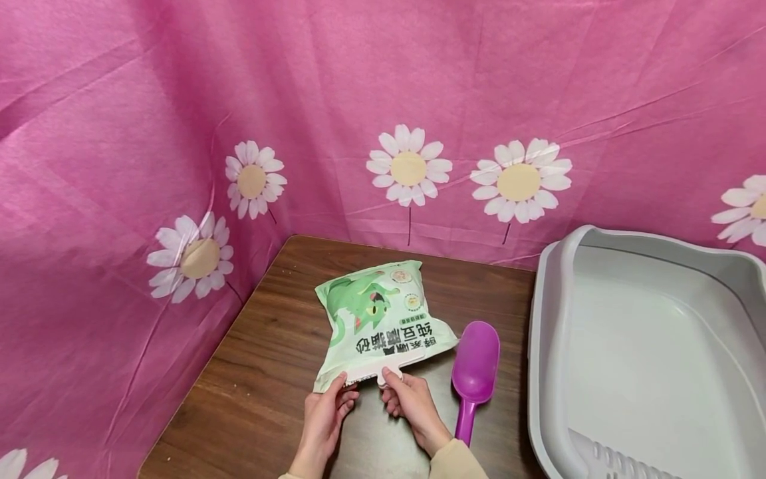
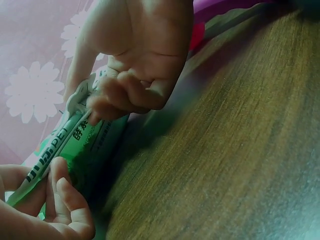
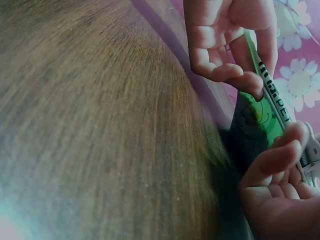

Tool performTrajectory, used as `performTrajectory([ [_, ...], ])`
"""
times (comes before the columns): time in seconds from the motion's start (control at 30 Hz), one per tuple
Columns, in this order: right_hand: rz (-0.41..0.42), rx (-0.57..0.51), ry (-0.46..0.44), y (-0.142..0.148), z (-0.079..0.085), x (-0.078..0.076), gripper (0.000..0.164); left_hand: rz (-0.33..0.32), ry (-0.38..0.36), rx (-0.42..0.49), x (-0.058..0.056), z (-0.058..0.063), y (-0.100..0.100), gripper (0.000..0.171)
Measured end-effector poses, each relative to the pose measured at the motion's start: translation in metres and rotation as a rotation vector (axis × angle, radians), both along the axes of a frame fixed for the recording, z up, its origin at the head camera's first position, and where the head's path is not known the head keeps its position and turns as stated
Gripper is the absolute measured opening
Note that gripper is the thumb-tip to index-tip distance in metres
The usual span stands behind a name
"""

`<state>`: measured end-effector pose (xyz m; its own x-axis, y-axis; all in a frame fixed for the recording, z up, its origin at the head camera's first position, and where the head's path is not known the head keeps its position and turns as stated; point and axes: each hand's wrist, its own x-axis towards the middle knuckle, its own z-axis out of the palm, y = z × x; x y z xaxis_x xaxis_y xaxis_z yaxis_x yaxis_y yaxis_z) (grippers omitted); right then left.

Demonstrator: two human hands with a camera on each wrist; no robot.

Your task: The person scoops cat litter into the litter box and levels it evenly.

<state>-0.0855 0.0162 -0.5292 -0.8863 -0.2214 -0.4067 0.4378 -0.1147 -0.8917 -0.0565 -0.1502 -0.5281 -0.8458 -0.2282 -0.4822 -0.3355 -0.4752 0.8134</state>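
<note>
A pale green cat litter bag [image 1: 383, 293], printed with a green cat, lies on the table with its lettering upside down. Along its near edge runs a white sealing clip [image 1: 413, 357]. My left hand [image 1: 323, 419] pinches the bag's near left corner between thumb and fingers, beside the clip. With thumb and curled fingers my right hand [image 1: 415, 406] grips the clip's tab at the middle of that edge. The left wrist view shows the clip [image 2: 77, 102] partly covered by the right hand [image 2: 135, 60]. In the right wrist view, the bag's printed edge [image 3: 272, 95] stretches between both hands.
A purple scoop [image 1: 477, 366] lies just right of the bag, its handle toward me. Farther right stands a large grey litter box [image 1: 541, 372]. Pink cloth [image 1: 335, 80] with daisies hangs behind and left of the brown wooden table [image 1: 239, 379].
</note>
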Motion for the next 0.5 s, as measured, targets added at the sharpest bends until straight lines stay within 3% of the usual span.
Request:
performTrajectory([
  [0.5, -0.002, 0.053, 0.013, 0.0009, -0.0009, 0.0002, 0.035, 0.015, -0.014, 0.007, 0.0013, 0.0009, -0.0018, 0.01],
])
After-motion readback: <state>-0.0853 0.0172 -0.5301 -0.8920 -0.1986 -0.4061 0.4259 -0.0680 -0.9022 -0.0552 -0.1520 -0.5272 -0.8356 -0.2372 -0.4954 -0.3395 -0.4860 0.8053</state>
